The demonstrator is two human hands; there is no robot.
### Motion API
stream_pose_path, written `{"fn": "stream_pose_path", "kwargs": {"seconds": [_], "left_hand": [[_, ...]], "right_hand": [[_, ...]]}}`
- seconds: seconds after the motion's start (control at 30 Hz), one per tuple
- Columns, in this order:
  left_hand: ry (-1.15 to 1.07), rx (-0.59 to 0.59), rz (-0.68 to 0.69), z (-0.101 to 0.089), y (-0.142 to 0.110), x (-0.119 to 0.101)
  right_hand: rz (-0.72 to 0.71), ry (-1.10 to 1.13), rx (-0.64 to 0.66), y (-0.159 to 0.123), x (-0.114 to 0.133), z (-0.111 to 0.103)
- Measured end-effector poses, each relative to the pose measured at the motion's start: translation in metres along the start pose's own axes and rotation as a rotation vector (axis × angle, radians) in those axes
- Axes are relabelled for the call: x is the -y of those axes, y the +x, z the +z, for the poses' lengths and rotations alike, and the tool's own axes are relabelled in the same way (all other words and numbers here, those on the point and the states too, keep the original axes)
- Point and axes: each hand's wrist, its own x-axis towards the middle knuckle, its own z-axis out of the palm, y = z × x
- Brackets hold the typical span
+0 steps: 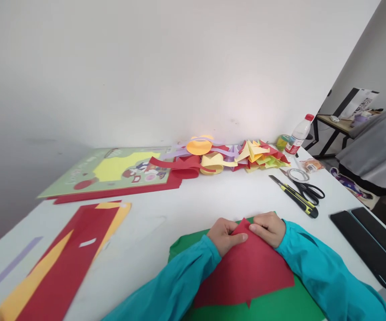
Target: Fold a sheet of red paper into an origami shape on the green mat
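A red sheet of paper [246, 272] lies on a green sheet [280, 307] at the near edge of the white table [186, 205]. My left hand [224, 236] and my right hand [269, 228] meet at the red sheet's far corner. Both have their fingers closed, pinching and pressing a fold there. Both arms wear teal sleeves.
Red and yellow paper sheets [75, 254] lie at the near left, a craft book [112, 171] behind them. Folded paper pieces [226, 156] line the wall. A utility knife [293, 196], scissors [308, 187], tape roll [298, 174], a bottle [298, 133] and two dark phones [370, 245] sit at the right.
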Motion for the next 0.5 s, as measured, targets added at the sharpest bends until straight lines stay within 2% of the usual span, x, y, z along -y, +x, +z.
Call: {"fn": "stream_pose_path", "kwargs": {"seconds": [0.1, 0.3, 0.5], "left_hand": [[-0.019, 0.002, 0.001, -0.003, 0.003, 0.004], [-0.08, -0.015, 0.006, -0.004, -0.003, -0.004], [-0.096, -0.023, 0.037, -0.005, -0.01, -0.015]], "right_hand": [[-0.003, 0.04, 0.028, 0.0, 0.0, -0.003], [0.128, 0.161, 0.141, -0.001, -0.005, -0.005], [0.141, 0.2, 0.141, -0.002, -0.007, -0.008]]}}
